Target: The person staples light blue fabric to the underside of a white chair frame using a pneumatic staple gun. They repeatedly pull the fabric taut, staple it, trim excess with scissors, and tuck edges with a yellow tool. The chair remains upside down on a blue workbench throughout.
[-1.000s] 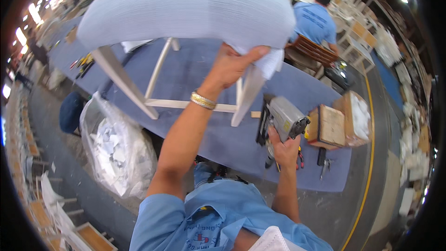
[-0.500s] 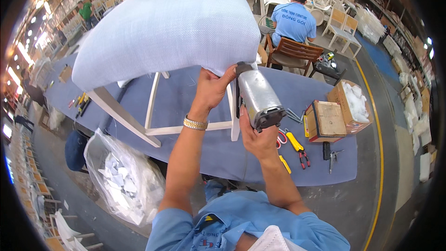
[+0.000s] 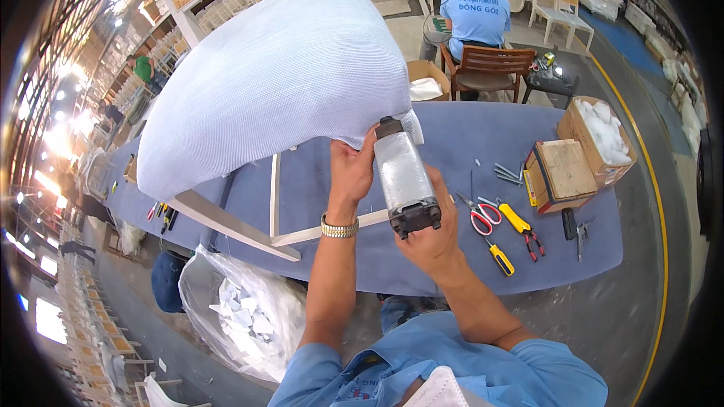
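Observation:
A white chair frame (image 3: 226, 218) lies on a blue-covered worktable (image 3: 483, 136), its seat wrapped in pale woven fabric (image 3: 271, 83). My left hand (image 3: 351, 169), with a gold watch on the wrist, pinches the lower right edge of that fabric. My right hand (image 3: 430, 234) grips a silver pneumatic stapler (image 3: 403, 177), whose black nose touches the fabric edge right beside my left fingers.
Red-handled scissors (image 3: 477, 215), yellow-handled pliers (image 3: 520, 226), a yellow screwdriver (image 3: 499, 256) and loose nails lie right of my hands. Further right stand a wooden box (image 3: 562, 169) and a cardboard box (image 3: 603, 136). A plastic bag of scraps (image 3: 241, 309) sits below. A seated person (image 3: 475, 15) works beyond the table.
My right hand lifted the stapler off the table and brought it up to the fabric edge. The seat tipped and shifted as my left hand kept holding it.

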`<state>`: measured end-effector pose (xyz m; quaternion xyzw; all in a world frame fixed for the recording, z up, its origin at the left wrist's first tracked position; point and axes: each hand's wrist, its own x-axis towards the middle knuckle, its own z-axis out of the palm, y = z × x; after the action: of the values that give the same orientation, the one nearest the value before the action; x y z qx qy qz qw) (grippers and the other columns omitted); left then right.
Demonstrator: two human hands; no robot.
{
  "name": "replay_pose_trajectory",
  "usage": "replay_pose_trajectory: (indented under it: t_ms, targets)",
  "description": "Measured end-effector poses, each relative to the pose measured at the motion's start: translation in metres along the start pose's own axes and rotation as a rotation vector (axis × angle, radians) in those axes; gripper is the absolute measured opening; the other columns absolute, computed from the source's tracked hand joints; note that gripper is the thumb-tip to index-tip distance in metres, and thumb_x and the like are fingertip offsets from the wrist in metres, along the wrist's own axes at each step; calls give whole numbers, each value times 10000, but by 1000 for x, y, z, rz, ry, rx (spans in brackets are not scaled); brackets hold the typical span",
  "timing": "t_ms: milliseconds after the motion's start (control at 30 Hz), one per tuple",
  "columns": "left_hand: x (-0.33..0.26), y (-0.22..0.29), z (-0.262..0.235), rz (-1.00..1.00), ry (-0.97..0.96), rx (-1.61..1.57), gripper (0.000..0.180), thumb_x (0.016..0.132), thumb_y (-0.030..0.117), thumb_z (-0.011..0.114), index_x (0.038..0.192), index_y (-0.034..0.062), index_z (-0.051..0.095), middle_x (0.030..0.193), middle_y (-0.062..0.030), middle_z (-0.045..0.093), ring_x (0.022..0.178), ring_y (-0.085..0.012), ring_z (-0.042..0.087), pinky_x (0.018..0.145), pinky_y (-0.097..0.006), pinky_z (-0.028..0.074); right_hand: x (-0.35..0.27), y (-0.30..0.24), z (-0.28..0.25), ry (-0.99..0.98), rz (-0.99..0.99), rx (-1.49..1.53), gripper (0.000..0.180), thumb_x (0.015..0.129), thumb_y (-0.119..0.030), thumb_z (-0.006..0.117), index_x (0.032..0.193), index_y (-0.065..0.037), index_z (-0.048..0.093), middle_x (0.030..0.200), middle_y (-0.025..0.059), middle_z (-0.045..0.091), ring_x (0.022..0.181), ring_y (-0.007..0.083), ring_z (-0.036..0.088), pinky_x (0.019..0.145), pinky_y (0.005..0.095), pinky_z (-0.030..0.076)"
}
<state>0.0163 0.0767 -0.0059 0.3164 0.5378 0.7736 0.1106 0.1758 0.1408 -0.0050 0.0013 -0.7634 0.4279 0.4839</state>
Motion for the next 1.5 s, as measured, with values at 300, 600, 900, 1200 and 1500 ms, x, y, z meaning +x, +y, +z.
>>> replay_pose_trajectory:
  t_ms: [300,600,900,1200,1500]
  targets:
    - [-5,-13,-7,-71,-42,-328,294,1012,213,622,1130,-54,661,998,-98,718,854,-135,682,727,-291,562,4,-4,0,-12,82,72,767,674,25,735,1380,-30,440,1121,219,569,1033,479,584,838,489,515]
    - [-4,4,11,27,98,73,362,1003,304,650,1075,-50,667,930,-18,664,732,-65,536,603,-226,419,-7,11,-1,99,-31,62,414,738,-26,720,1132,44,613,1089,216,630,919,404,654,810,421,533]
    - [-3,5,6,3,-3,42,365,1009,288,641,1155,-47,633,1041,-43,661,839,-75,567,661,-230,456,-4,12,-2,97,10,87,430,752,-18,701,1162,53,593,1148,214,608,963,403,650,839,422,532]
    - [-4,11,10,1,-31,1,377,1024,272,611,1218,-51,589,1126,-85,651,934,-142,619,798,-284,515,-7,20,6,96,-2,90,539,737,-20,691,1249,49,536,1190,203,586,993,396,637,847,414,527]
    - [-1,7,5,-83,62,73,418,1012,324,622,1193,-53,611,1103,-136,686,925,-166,661,803,-317,557,0,11,8,109,90,111,685,661,29,729,1305,22,495,1127,183,602,983,401,633,825,404,531]
